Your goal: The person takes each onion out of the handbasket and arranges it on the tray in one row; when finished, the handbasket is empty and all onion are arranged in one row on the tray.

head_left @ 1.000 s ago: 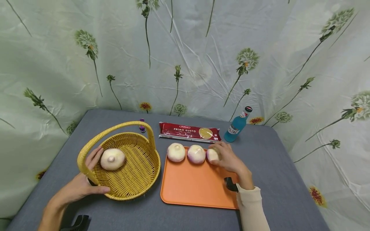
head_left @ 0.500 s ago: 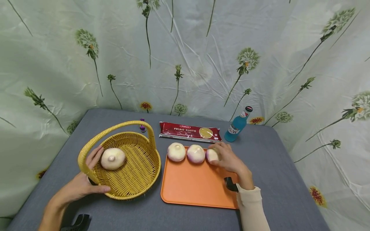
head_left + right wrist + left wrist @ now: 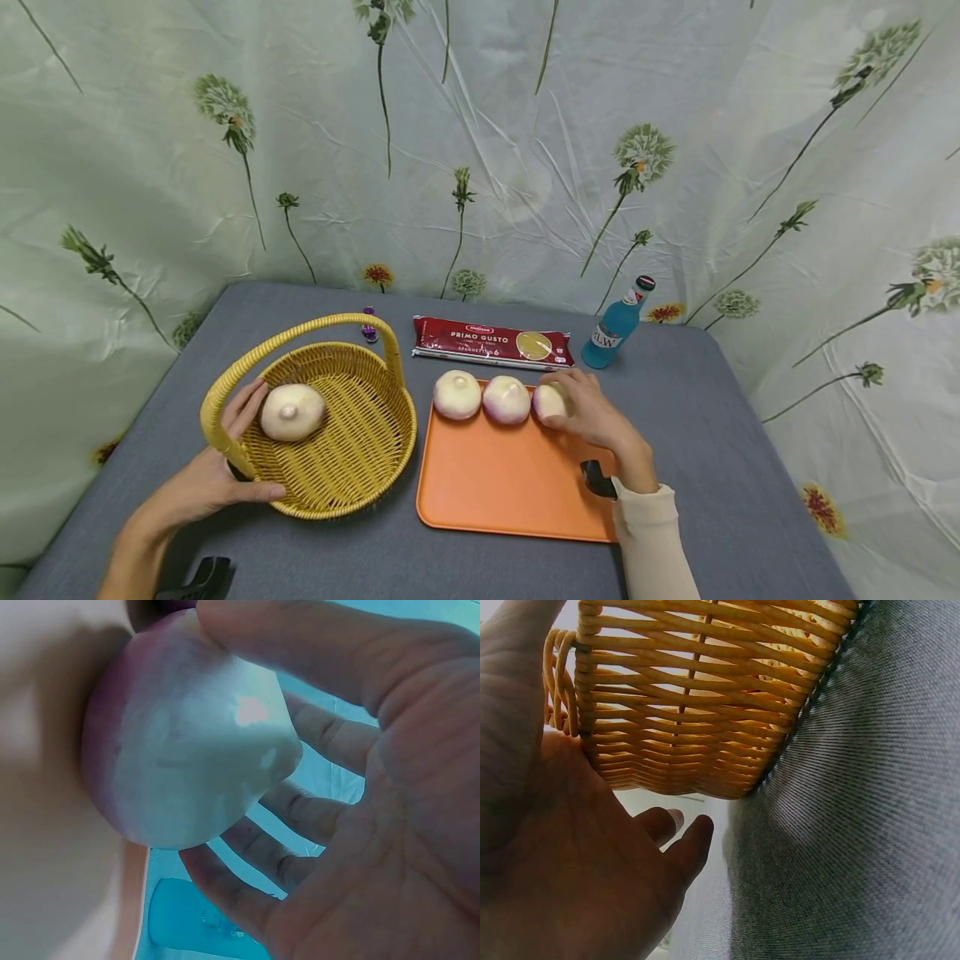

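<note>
My left hand (image 3: 213,475) holds the yellow wicker basket (image 3: 367,446) by its left side, with the thumb along the front rim and the fingers around the back of the handle's foot. Inside the basket lies one whitish turnip (image 3: 293,412). A row of three white-and-purple turnips spans the far edge of the orange tray (image 3: 517,492): a left turnip (image 3: 457,395), a middle turnip (image 3: 507,400) and a right turnip (image 3: 550,402). My right hand (image 3: 592,412) grips the right turnip, its thumb on the near side and the fingers curling around the far side, as the right wrist view shows.
Behind the tray lies a red spaghetti pack (image 3: 491,343), with a blue bottle (image 3: 617,325) upright to its right. A small purple object (image 3: 370,325) sits behind the basket. A flowered curtain (image 3: 517,167) hangs beyond the grey table (image 3: 735,467).
The middle turnip and the right one in my right hand have shifted very slightly left, narrowing the gap to the left turnip. My left hand and the basket stay put.
</note>
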The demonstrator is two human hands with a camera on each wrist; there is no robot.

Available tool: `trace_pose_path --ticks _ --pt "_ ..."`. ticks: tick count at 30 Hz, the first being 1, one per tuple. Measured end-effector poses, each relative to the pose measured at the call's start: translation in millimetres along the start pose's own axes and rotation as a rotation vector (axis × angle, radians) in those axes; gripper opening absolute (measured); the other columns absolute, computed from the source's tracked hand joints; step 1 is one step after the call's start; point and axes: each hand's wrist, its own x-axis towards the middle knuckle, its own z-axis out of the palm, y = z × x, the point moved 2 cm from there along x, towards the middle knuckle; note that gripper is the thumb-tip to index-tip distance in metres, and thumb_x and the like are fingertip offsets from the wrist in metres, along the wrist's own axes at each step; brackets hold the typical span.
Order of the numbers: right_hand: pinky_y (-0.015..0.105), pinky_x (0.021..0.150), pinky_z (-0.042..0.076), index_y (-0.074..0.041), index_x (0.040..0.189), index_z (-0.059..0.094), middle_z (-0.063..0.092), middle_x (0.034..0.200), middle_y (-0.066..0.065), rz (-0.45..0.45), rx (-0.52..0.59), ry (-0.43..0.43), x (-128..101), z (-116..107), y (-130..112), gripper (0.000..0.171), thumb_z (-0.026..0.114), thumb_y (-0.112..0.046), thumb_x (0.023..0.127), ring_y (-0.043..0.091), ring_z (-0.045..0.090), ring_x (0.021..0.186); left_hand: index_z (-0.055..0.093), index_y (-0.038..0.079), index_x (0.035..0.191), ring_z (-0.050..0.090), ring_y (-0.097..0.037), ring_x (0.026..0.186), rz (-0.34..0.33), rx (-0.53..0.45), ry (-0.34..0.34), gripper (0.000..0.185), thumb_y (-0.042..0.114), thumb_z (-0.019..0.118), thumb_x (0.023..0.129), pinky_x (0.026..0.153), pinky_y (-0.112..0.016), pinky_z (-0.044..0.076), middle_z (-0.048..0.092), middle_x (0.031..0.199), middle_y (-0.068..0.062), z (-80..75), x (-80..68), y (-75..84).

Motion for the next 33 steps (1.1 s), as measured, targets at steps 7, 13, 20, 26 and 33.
trace_pose_path --ticks 7,13,20,26,33 --pt "0.058 0.102 0.037 -0.005 0.128 0.062 0.054 0.134 0.02 0.01 0.003 -0.005 -0.4 -0.4 1.2 0.053 0.083 -0.019 0.082 0.04 0.042 0.122 0.001 0.011 0.162 -0.01 0.005 0.146 0.0 -0.012 -0.008 0.135 -0.001 0.091 0.062 0.1 -0.001 0.005 -0.011 0.167 -0.012 -0.5 1.3 0.8" --pt "0.059 0.103 0.038 -0.005 0.129 0.062 0.055 0.134 0.02 0.021 -0.005 -0.012 -0.8 0.5 1.8 0.052 0.082 -0.022 0.083 0.039 0.043 0.123 0.0 0.011 0.162 -0.011 0.005 0.146 -0.009 -0.03 -0.017 0.134 -0.002 0.089 0.063 0.099 -0.001 0.006 -0.012 0.167 -0.012 0.4 1.1 1.8" --pt "0.059 0.103 0.037 -0.005 0.129 0.063 0.055 0.134 0.02 -0.003 -0.001 0.004 0.1 0.4 1.6 0.05 0.081 -0.02 0.085 0.039 0.042 0.123 0.002 0.011 0.162 -0.011 0.003 0.147 -0.003 -0.02 -0.008 0.134 -0.002 0.09 0.063 0.1 -0.001 0.005 -0.011 0.167 -0.012 0.3 0.2 1.3" --pt "0.059 0.103 0.037 -0.004 0.128 0.063 0.056 0.133 0.02 -0.007 0.01 0.013 0.8 -0.5 1.4 0.052 0.083 -0.019 0.083 0.039 0.042 0.123 0.001 0.011 0.162 -0.011 0.004 0.147 -0.006 -0.013 -0.009 0.133 -0.001 0.089 0.063 0.1 -0.001 0.006 -0.011 0.167 -0.012 0.3 -0.3 0.2" --pt "0.058 0.103 0.036 -0.001 0.127 0.063 0.055 0.133 0.021 -0.033 0.004 0.035 0.1 -1.7 -1.3 0.053 0.083 -0.018 0.082 0.04 0.043 0.124 0.001 0.012 0.163 -0.012 0.004 0.147 -0.008 -0.011 -0.014 0.133 -0.001 0.089 0.064 0.1 -0.001 0.006 -0.012 0.168 -0.011 0.7 0.0 -0.4"
